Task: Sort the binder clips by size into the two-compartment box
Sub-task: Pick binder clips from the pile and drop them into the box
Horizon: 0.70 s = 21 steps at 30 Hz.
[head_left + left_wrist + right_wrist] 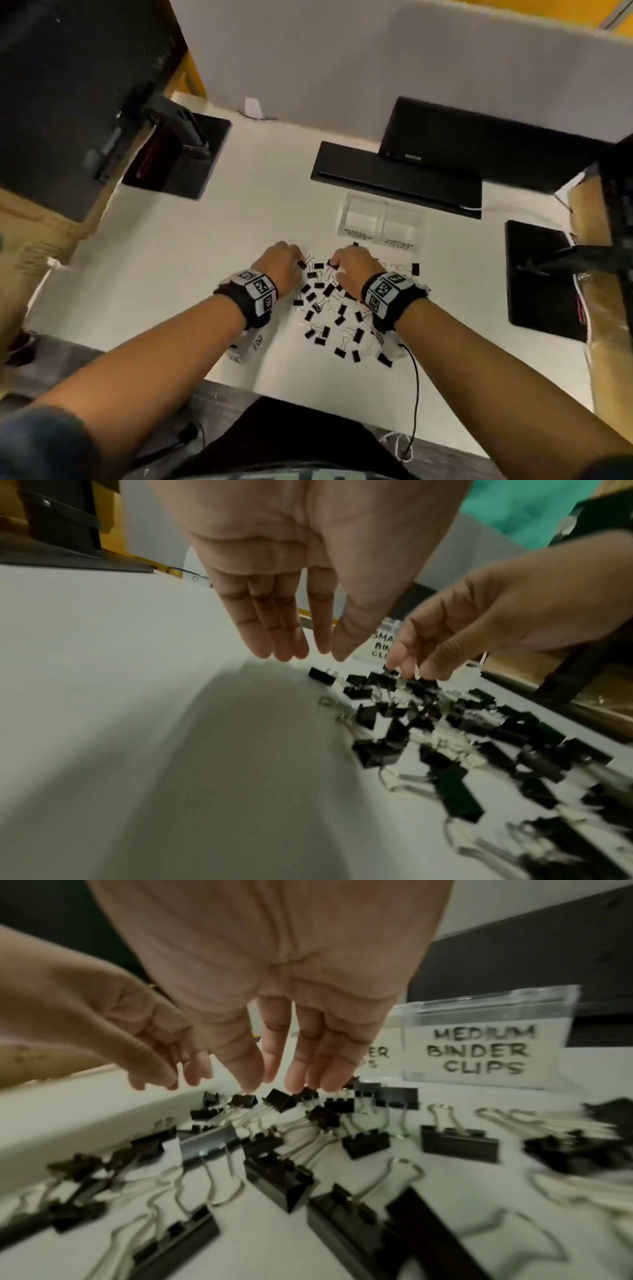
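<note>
Several black binder clips of two sizes lie scattered on the white table, with the larger ones nearer me. Beyond them stands the clear two-compartment box; its walls read "MEDIUM BINDER CLIPS" and a partly hidden label beginning "SMA". My left hand hovers over the pile's far-left edge, fingers straight and pointing down, holding nothing. My right hand reaches down at the pile's far side. Its fingertips touch small clips without gripping one.
A flat black device lies just behind the box, and a black screen stands behind it. Black stand bases sit at the left and right. A black cable hangs off the table's near edge. A grey partition closes the back.
</note>
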Available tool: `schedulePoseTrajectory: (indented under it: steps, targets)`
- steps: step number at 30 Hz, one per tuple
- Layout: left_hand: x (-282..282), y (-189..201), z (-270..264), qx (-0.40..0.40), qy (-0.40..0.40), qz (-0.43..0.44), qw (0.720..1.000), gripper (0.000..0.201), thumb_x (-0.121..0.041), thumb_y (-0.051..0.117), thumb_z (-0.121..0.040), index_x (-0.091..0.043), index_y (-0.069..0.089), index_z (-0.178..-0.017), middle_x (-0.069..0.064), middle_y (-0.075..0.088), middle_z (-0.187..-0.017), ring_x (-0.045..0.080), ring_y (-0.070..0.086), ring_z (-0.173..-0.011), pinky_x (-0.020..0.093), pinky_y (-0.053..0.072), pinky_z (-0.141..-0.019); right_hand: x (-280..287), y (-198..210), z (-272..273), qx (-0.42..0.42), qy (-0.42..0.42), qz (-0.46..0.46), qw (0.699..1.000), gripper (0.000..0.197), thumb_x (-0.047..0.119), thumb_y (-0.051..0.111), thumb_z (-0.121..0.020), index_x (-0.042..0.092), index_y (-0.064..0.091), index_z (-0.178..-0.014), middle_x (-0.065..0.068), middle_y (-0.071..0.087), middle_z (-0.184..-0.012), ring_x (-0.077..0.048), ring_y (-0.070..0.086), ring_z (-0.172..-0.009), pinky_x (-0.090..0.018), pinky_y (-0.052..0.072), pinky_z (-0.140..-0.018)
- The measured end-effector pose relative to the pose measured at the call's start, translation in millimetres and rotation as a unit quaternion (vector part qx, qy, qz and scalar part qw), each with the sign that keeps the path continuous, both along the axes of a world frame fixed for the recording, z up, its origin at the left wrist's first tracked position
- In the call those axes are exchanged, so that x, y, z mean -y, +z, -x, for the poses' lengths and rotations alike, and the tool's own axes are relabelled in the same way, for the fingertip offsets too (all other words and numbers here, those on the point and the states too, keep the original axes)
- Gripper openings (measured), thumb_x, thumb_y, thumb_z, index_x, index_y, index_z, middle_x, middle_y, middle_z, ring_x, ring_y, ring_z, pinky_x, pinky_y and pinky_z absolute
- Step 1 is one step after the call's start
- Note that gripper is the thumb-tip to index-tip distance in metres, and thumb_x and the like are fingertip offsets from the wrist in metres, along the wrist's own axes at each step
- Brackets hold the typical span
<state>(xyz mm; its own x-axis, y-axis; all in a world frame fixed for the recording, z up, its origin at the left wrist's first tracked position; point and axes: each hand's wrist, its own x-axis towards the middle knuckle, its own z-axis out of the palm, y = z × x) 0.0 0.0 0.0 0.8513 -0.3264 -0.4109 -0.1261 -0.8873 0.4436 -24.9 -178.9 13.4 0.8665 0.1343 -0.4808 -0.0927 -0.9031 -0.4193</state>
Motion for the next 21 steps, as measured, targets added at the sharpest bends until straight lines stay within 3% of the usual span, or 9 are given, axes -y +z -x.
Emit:
schedulePoseTrajectory:
  steps: [4, 7, 13, 18, 21]
  targets:
    - [10, -6, -10, 0.001, 0.016, -0.01, 1.0, 0.033, -0.016, 0.057, -0.088, -0.013, 0.055, -0.121, 0.011, 0.052, -0.121, 0.029, 0.053, -0.111, 0.041, 0.048, -0.094, -18, -14, -13, 0.054, 0.033, 0.031, 0.997, 0.038, 0.005, 0.048, -0.089, 0.015, 0.055, -0.125, -0.005, 0.05, -0.127, -0.024, 0.039, -0.123, -0.034, 0.04, -0.097]
    - [14, -13, -12, -0.001, 0.02, -0.024, 0.999, 0.034, -0.019, 0.059, -0.088, -0.01, 0.054, -0.121, 0.012, 0.051, -0.121, 0.028, 0.053, -0.111, 0.039, 0.048, -0.092, -25, -25, -19, 0.075, 0.074, 0.073, 0.992, 0.034, 0.015, 0.054, -0.09, 0.011, 0.057, -0.124, -0.007, 0.051, -0.125, -0.026, 0.04, -0.121, -0.038, 0.043, -0.098]
    - [18, -13, -11, 0.019, 0.019, -0.038, 0.999, 0.021, -0.013, 0.056, -0.087, -0.007, 0.059, -0.107, 0.012, 0.053, -0.112, 0.029, 0.055, -0.102, 0.038, 0.051, -0.084, -27, -30, -26, 0.088, 0.088, 0.095, 0.988, 0.025, 0.022, 0.056, -0.091, 0.007, 0.065, -0.109, -0.009, 0.055, -0.115, -0.028, 0.043, -0.116, -0.038, 0.043, -0.093]
    - [14, -7, -9, 0.003, 0.055, 0.018, 0.998, 0.009, -0.004, 0.055, -0.084, -0.008, 0.054, -0.093, 0.01, 0.061, -0.101, 0.026, 0.057, -0.088, 0.033, 0.045, -0.072, -25, -29, -24, 0.07, 0.044, 0.062, 0.995, 0.022, 0.02, 0.057, -0.088, 0.008, 0.063, -0.106, -0.009, 0.059, -0.113, -0.028, 0.044, -0.115, -0.035, 0.039, -0.095]
    - [10, -6, -4, -0.015, 0.074, 0.049, 0.996, 0.014, -0.001, 0.053, -0.082, -0.013, 0.049, -0.086, 0.006, 0.059, -0.089, 0.023, 0.054, -0.081, 0.033, 0.045, -0.069, -23, -28, -21, 0.067, 0.027, 0.045, 0.996, 0.02, 0.017, 0.056, -0.088, 0.009, 0.061, -0.106, -0.008, 0.06, -0.111, -0.028, 0.045, -0.112, -0.036, 0.04, -0.093]
